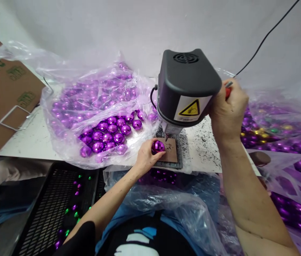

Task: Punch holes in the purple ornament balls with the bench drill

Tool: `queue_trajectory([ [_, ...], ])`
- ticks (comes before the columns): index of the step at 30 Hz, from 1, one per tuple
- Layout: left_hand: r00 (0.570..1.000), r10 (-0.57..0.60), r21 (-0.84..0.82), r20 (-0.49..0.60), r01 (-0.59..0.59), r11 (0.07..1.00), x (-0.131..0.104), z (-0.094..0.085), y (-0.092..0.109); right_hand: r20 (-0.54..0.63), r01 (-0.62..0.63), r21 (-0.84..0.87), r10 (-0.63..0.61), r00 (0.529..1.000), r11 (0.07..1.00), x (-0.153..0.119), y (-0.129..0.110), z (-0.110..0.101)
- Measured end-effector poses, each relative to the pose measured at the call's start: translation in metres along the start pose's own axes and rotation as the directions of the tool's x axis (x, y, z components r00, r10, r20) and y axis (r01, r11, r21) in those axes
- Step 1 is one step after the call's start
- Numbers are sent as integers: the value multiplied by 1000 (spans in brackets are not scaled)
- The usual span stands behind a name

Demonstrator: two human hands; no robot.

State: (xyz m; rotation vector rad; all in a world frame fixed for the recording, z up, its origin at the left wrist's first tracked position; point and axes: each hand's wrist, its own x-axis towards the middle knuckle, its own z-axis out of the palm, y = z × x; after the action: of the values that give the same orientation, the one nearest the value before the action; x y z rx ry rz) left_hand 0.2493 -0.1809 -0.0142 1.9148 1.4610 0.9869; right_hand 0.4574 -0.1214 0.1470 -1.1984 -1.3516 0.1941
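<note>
My left hand (147,156) pinches a shiny purple faceted ball (157,146) between thumb and fingers. The ball rests over a brown square board (172,153) on the dark metal base (180,161) of a small bench drill press. Just right of the ball, a thin bit (166,136) points down, apart from it. Above stands the black drill press housing (190,76), with a round vent and a yellow warning label. On its right side my right hand (230,110) is closed around a lever handle (228,91) with a red part, largely covered by the fingers.
A clear plastic bag (67,122) spills several purple balls (107,138) on the white table (25,142). Dark shavings (205,145) litter its right side. Cardboard box (9,92) at left; black crate (43,199) with small green and purple balls below. More bagged balls (262,133) lie right.
</note>
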Motion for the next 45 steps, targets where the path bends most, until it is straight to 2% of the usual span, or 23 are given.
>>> queue_trajectory([
  [2, 999, 42, 70, -6, -42, 997, 1, 5, -2, -2, -9, -3, 9, 1000, 1000, -1, -2, 0],
  [5, 998, 59, 65, -24, -57, 996, 4, 12, -2, -2, -27, 16, 27, 1000, 999, -4, -4, 1],
  [14, 990, -41, 29, -132, 45, 999, 8, 36, 10, -22, -38, 48, 39, 999, 998, -5, -8, 1],
  [21, 998, 42, 167, -46, -34, 985, 15, 38, 3, -10, -50, 66, 51, 999, 997, -5, -8, -1],
  [25, 995, 87, 238, -48, -74, 969, 17, 43, 3, 35, -116, 105, 113, 993, 988, -2, -5, -3],
  [28, 993, 105, 261, -60, -86, 962, 15, 44, 4, 68, -124, 150, 115, 991, 981, -5, -5, -7],
  [31, 992, 110, 256, -66, -90, 963, 14, 44, 4, 32, -57, 126, 54, 998, 990, -20, -8, -14],
  [35, 992, 101, 258, -79, -78, 963, 14, 43, 5, -56, 178, -89, -183, 981, 980, -62, -8, -25],
  [39, 993, 87, 256, -78, -64, 965, 14, 43, 7, -33, 277, -236, -292, 956, 931, -101, 4, -30],
  [42, 994, 82, 253, -67, -63, 965, 14, 42, 8, -11, 339, -231, -351, 936, 912, -110, 12, -29],
  [45, 995, 77, 241, -59, -61, 969, 14, 41, 9, -2, 371, -230, -382, 924, 899, -108, 13, -27],
])
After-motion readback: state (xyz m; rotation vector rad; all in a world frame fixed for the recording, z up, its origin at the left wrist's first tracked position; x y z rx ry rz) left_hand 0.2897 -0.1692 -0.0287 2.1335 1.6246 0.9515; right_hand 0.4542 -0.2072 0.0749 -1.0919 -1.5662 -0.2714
